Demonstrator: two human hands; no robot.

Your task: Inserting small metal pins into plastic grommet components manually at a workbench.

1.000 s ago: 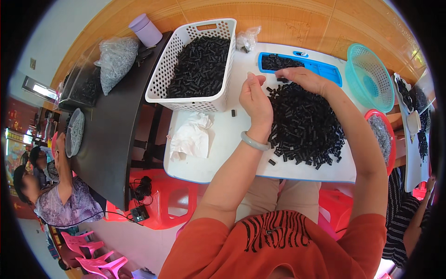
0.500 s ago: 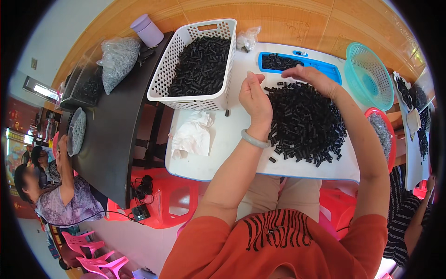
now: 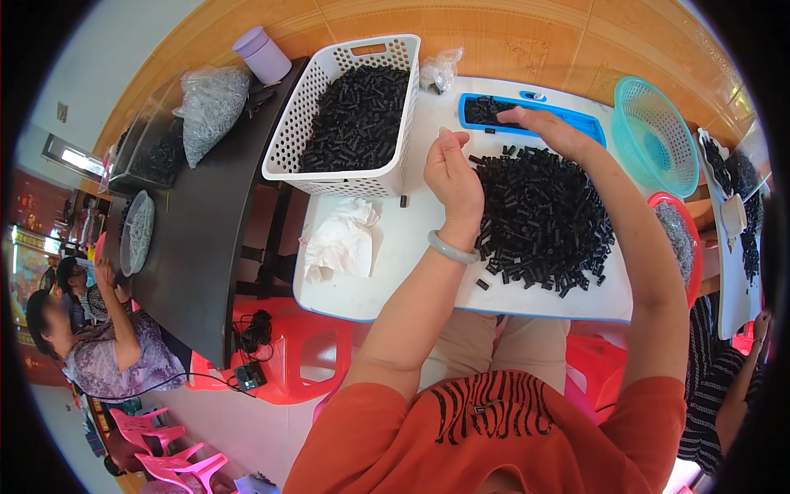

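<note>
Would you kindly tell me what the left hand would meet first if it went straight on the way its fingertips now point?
Probably the clear bag by the wall, which lies ahead of the left hand; depth is unclear, so the hand might pass above it.

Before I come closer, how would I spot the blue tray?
Find the white table. Near its far edge, by the right hand, lies a long, shallow tray with small black parts in its left end. Unlike the deep white basket and round turquoise colander nearby, it is flat and bright blue.
</note>
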